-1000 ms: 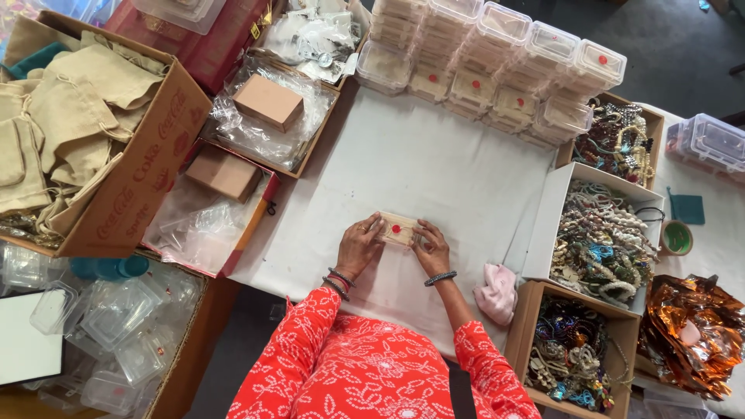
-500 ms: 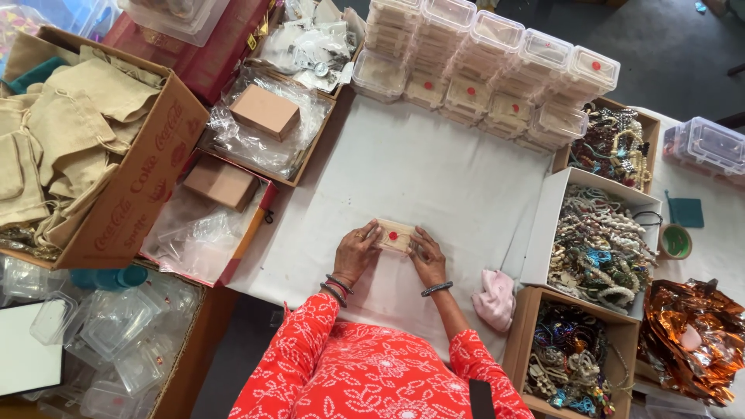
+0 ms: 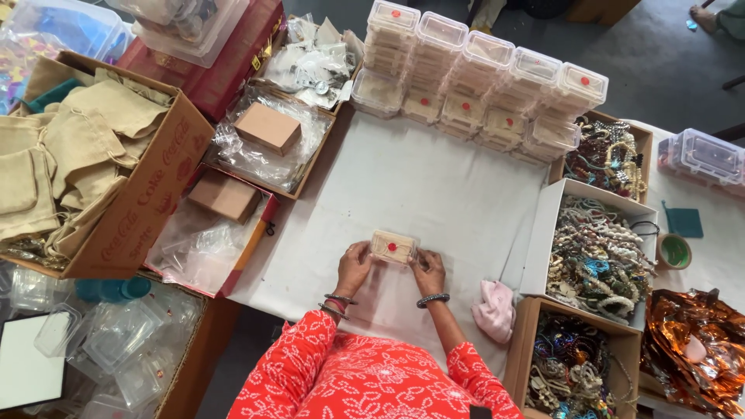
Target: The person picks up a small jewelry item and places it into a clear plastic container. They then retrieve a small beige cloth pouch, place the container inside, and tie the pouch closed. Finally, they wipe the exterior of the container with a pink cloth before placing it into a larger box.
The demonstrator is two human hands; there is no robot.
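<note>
A small clear plastic box (image 3: pixel 393 247) with a beige insert and a red dot on its lid lies on the white cloth-covered table (image 3: pixel 434 178). My left hand (image 3: pixel 354 265) grips its left end and my right hand (image 3: pixel 428 271) grips its right end. Both wrists wear bangles, and my red patterned sleeves fill the bottom of the view.
Stacks of matching lidded boxes (image 3: pixel 481 74) line the far edge. Cartons of beaded jewellery (image 3: pixel 594 252) stand at the right, a pink cloth (image 3: pixel 494 310) beside them. A carton of beige pouches (image 3: pixel 70 155), trays with brown boxes (image 3: pixel 268 128) and empty clear boxes (image 3: pixel 116 341) sit left.
The view has shifted slightly. My hands have slid back from over the box to its two ends, so its lid shows fully.
</note>
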